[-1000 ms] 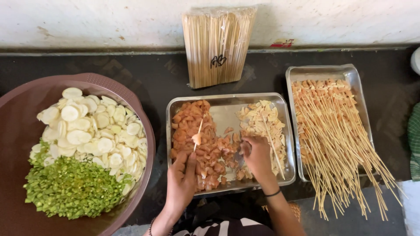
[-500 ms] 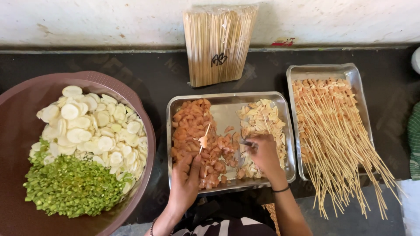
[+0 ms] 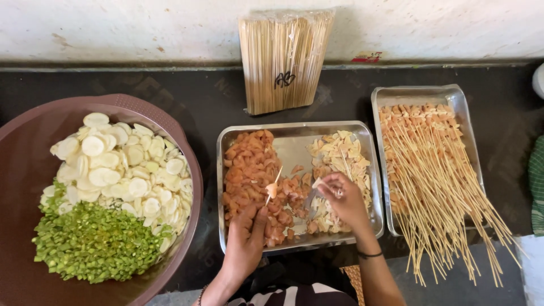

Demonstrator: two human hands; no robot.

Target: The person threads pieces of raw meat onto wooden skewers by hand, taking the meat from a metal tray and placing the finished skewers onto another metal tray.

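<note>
My left hand (image 3: 247,235) pinches a thin wooden skewer (image 3: 273,184) with a pale piece threaded on it, above the orange meat pieces (image 3: 247,170) in the middle steel tray (image 3: 294,146). Over the same tray my right hand (image 3: 343,199) holds a small pale slice at its fingertips, beside the heap of cream-coloured slices (image 3: 341,161). The two hands are a short way apart, the skewer tip pointing up and to the right.
A brown round basin (image 3: 22,147) at the left holds white slices (image 3: 122,164) and chopped green vegetable (image 3: 93,243). A second steel tray (image 3: 422,93) at the right carries several finished skewers (image 3: 442,187). A wrapped bundle of bare skewers (image 3: 283,59) leans on the wall.
My right hand has lifted from the cream slices with a piece and moved left toward the skewer. My left hand shifted slightly right and lower with the skewer.
</note>
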